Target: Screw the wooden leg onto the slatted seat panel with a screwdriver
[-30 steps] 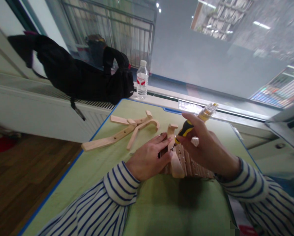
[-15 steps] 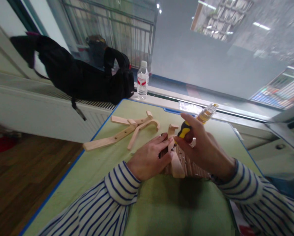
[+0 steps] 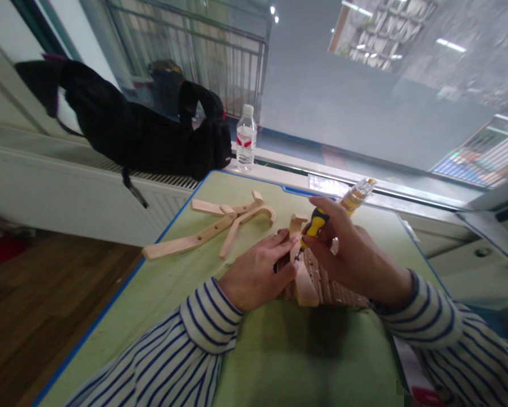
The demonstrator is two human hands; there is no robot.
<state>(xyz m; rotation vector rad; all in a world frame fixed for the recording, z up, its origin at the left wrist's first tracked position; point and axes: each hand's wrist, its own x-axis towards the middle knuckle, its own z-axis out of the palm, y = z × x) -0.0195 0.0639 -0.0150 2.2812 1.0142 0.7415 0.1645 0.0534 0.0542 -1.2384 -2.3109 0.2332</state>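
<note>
My right hand point(image 3: 351, 249) is closed round a screwdriver point(image 3: 315, 224) with a yellow and black handle and a clear end. Its shaft slants down to a pale curved wooden piece point(image 3: 307, 289), close to my left thumb. My left hand point(image 3: 256, 271) grips that piece, pressing it against a brown slatted wooden object point(image 3: 336, 293) with small holes. The fingers partly cover both, and the screw under the tip is too small to make out. Left of my hands lie loose curved wooden pieces point(image 3: 177, 246), some with drilled holes.
The green table point(image 3: 169, 322) has a blue edge. Beyond it, a water bottle point(image 3: 246, 141) and a black bag point(image 3: 152, 135) rest on the sill above a white radiator point(image 3: 67, 192). Large window panes point(image 3: 322, 85) stand behind.
My right hand has turned slightly with the screwdriver, and its wrist has shifted a little to the right. My left hand stays in place.
</note>
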